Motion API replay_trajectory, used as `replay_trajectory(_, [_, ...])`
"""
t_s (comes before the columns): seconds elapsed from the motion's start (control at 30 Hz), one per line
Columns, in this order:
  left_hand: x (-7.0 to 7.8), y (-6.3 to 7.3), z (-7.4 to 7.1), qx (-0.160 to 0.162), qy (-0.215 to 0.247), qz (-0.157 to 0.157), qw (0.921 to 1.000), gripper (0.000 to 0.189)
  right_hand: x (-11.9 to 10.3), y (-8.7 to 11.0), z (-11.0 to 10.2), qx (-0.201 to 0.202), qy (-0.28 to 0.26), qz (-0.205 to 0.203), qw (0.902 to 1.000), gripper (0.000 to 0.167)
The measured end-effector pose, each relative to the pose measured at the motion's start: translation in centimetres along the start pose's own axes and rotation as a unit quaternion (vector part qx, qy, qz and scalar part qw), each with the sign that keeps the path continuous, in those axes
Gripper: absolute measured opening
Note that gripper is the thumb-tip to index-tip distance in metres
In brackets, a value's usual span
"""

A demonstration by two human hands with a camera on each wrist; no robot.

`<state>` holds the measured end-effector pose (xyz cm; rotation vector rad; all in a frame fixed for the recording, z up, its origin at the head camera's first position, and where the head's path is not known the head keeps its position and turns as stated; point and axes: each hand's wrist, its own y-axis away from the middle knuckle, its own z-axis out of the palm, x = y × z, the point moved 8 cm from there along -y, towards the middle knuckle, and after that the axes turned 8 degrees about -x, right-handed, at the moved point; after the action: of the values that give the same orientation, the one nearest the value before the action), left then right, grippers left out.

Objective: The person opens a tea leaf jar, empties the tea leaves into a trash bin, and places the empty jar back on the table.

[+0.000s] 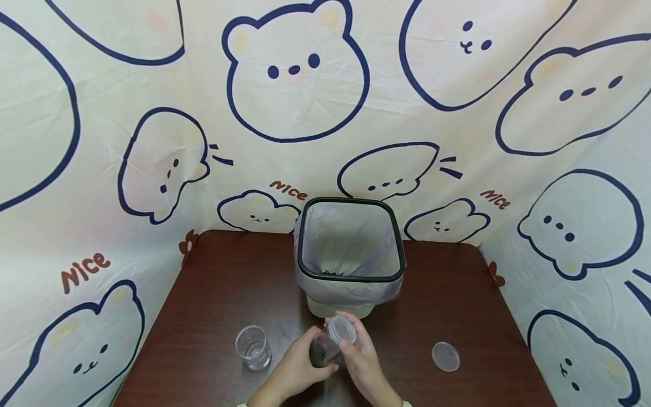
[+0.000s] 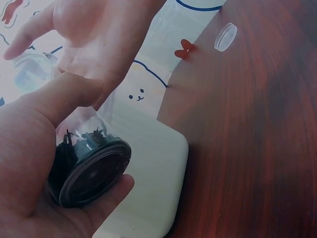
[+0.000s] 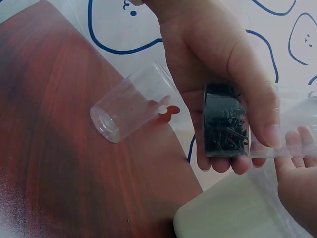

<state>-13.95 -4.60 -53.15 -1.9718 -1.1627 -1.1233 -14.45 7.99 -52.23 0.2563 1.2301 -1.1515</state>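
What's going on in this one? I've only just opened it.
A person holds a tilted clear jar with dark, twig-like bits at its bottom. The left hand grips it near the base, while the right hand holds its upper end. I can't tell whether it's capped. Just beyond stands a bag-lined bin. On the table, a clear cylindrical container stands upright to the left and a round clear lid lies to the right.

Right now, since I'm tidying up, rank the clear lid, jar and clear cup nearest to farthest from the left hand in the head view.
1. Jar, gripped in the left hand.
2. Clear cup, left of that hand.
3. Clear lid, well to the right.
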Motion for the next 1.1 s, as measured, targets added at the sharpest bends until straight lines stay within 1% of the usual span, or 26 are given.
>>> replay_trajectory(0.07, [0.09, -0.07, 0.01, 0.001, -0.001, 0.004, 1.0000, 0.045, -0.04, 0.03, -0.06, 0.001, 0.000, -0.003, 1.0000, 0.046])
replay_trajectory(0.2, [0.04, -0.12, 0.07, 0.000, 0.000, 0.007, 1.0000, 0.044, 0.08, 0.10, -0.20, 0.009, 0.001, 0.007, 0.9999, 0.048])
replay_trajectory(0.4, [-0.13, -0.18, 0.16, -0.005, 0.005, 0.004, 1.0000, 0.046, 0.27, 0.14, -0.39, 0.013, -0.010, 0.021, 0.9996, 0.054])
replay_trajectory(0.6, [0.02, -0.18, 0.14, -0.002, 0.002, 0.003, 1.0000, 0.045, 0.35, 0.11, -0.43, 0.022, -0.019, 0.022, 0.9993, 0.057])
replay_trajectory(0.87, [0.18, -0.12, -0.01, 0.009, -0.006, 0.005, 0.9999, 0.044, 0.52, -0.04, -0.53, 0.037, -0.004, 0.022, 0.9991, 0.044])
replay_trajectory(1.1, [0.12, -0.07, -0.03, 0.005, 0.000, 0.001, 1.0000, 0.044, 0.57, 0.02, -0.49, 0.044, -0.006, 0.031, 0.9985, 0.039])
